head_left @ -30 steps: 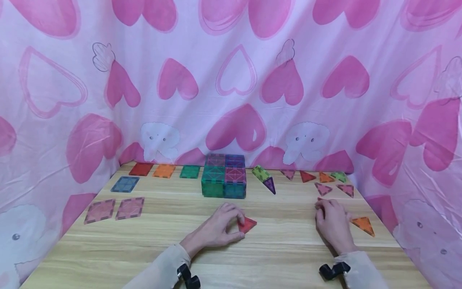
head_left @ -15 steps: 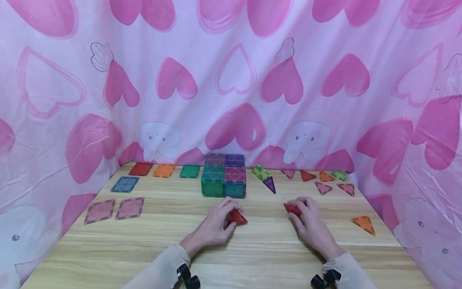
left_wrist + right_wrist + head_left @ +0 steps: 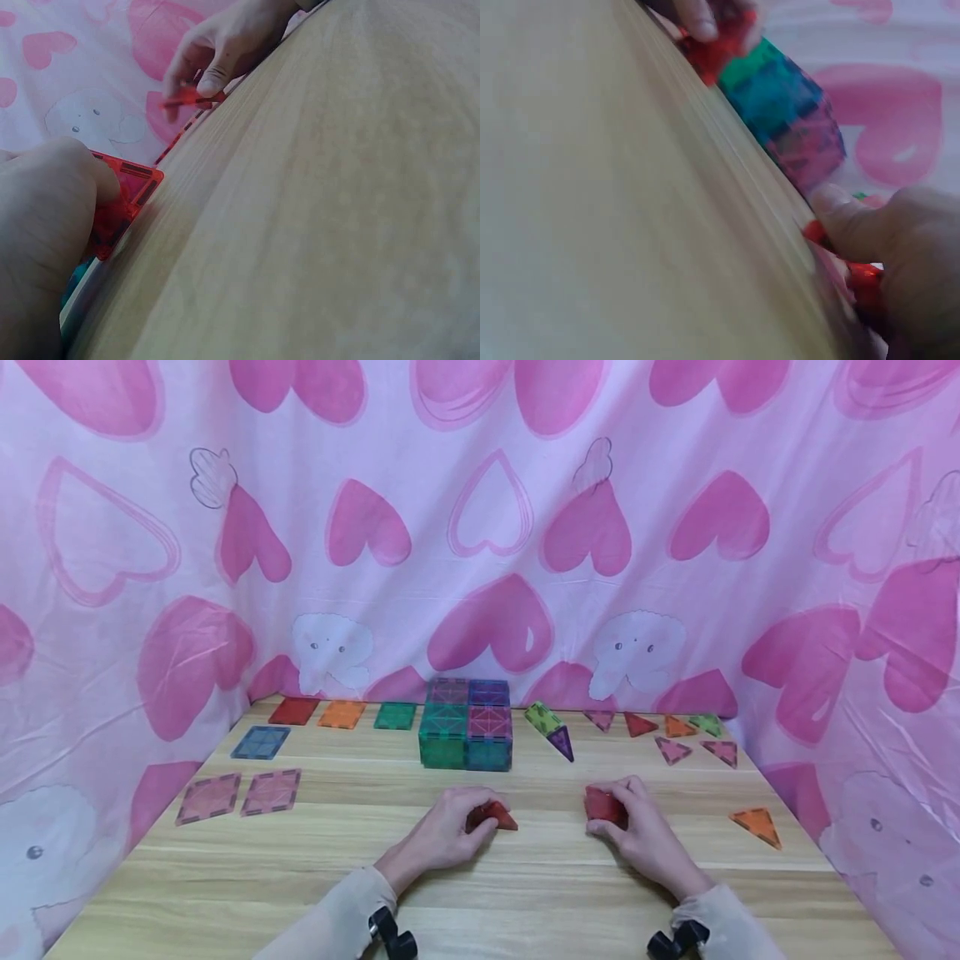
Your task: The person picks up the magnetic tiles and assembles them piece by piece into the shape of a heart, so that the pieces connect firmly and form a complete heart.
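Observation:
My left hand [image 3: 448,831] pinches a red triangular magnetic tile [image 3: 504,816] just above the wooden table, left of centre. That tile is tilted, and in the left wrist view its dark-edged corner [image 3: 142,180] sticks out past the fingers. Across a gap, my right hand [image 3: 651,839] grips another red magnetic tile [image 3: 602,805] between thumb and fingers; its far part is covered by them. Behind the left hand stands a box [image 3: 465,735] of clear green, blue, pink and purple magnetic tiles. The right wrist view is blurred.
Square tiles lie at left: red [image 3: 293,711], orange [image 3: 342,715], green [image 3: 394,716], blue [image 3: 260,742] and two pink [image 3: 271,792]. Several small triangles [image 3: 640,725] lie back right, beside a green-and-purple piece [image 3: 550,731]. An orange triangle [image 3: 757,827] lies front right. Pink cloth hangs behind.
My right hand has come left from beside the orange triangle, bringing a red tile and turning it more upright. My left hand has lifted and tilted its red triangle, shifting slightly left.

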`<state>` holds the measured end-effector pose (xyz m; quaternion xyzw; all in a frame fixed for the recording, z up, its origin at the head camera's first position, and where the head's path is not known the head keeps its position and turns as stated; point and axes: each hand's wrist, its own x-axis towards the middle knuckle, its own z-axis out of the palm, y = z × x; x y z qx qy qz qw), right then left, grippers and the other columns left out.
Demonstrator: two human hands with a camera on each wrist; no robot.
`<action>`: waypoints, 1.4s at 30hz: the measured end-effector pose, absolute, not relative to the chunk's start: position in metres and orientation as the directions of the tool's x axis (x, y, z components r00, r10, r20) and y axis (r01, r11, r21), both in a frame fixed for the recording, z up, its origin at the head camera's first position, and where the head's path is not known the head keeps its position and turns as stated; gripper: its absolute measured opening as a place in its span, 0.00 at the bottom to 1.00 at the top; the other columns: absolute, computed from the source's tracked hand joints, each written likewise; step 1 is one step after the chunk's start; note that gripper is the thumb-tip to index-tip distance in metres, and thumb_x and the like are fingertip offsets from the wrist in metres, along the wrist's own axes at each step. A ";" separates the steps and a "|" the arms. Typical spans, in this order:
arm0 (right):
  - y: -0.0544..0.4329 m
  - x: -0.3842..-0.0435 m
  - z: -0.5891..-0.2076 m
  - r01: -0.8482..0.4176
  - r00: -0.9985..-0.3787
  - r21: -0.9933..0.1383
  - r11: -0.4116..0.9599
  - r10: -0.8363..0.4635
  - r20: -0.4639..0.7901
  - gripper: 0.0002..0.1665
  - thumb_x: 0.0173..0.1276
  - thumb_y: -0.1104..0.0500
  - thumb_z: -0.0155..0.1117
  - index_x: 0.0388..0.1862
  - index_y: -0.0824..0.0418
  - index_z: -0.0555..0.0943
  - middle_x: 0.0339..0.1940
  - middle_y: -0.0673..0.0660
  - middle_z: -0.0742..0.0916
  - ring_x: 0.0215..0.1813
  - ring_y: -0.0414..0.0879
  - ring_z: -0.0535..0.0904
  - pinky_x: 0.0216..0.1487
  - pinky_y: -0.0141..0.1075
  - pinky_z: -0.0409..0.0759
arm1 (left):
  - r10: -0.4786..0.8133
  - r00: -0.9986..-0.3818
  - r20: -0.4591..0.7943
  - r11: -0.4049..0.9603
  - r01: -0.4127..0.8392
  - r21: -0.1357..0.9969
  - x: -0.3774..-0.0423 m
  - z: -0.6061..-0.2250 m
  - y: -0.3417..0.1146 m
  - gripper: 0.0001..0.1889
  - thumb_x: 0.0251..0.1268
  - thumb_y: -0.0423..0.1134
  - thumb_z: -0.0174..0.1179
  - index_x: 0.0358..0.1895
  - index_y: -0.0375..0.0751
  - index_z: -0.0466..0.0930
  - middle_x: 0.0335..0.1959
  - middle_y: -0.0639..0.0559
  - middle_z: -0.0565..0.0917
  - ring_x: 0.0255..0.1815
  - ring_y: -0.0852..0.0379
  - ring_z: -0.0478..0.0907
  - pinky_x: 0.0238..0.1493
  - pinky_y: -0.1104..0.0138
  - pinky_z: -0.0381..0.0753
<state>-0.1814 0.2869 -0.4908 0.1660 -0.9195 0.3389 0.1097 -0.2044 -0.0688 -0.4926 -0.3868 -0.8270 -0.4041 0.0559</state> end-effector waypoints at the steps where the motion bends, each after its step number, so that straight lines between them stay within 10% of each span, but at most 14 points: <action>1: 0.284 -0.180 -0.491 -0.392 -0.916 -0.616 0.683 -0.231 0.327 0.30 0.69 0.58 0.84 0.69 0.52 0.86 0.55 0.52 0.83 0.55 0.45 0.81 0.56 0.36 0.84 | 0.595 -0.699 0.397 0.375 0.678 0.632 -0.204 -0.492 -0.069 0.11 0.79 0.35 0.68 0.58 0.47 0.89 0.48 0.64 0.90 0.45 0.66 0.82 0.50 0.67 0.84; 17: 0.210 -0.161 -0.492 -0.374 -0.918 -0.842 0.389 -0.285 0.276 0.17 0.75 0.65 0.78 0.56 0.49 0.86 0.51 0.48 0.92 0.51 0.43 0.90 0.52 0.36 0.90 | 0.583 -0.709 0.396 0.345 0.658 0.670 -0.203 -0.490 -0.071 0.05 0.78 0.40 0.73 0.49 0.56 0.91 0.42 0.67 0.90 0.40 0.69 0.84 0.44 0.70 0.86; 36: 0.196 -0.158 -0.492 -0.370 -0.917 -0.851 0.373 -0.295 0.269 0.24 0.78 0.63 0.75 0.70 0.57 0.84 0.60 0.50 0.92 0.55 0.44 0.90 0.56 0.36 0.89 | 0.583 -0.698 0.415 0.378 0.685 0.623 -0.206 -0.493 -0.070 0.05 0.77 0.42 0.74 0.50 0.54 0.92 0.41 0.65 0.90 0.36 0.69 0.80 0.38 0.73 0.82; 42: 0.227 -0.167 -0.493 -0.489 -0.871 -0.753 0.441 -0.198 0.449 0.28 0.76 0.62 0.78 0.71 0.60 0.81 0.62 0.57 0.90 0.57 0.49 0.88 0.59 0.39 0.87 | 0.583 -0.692 0.427 0.377 0.695 0.612 -0.205 -0.494 -0.067 0.04 0.77 0.42 0.74 0.49 0.53 0.92 0.40 0.64 0.90 0.35 0.69 0.79 0.35 0.74 0.79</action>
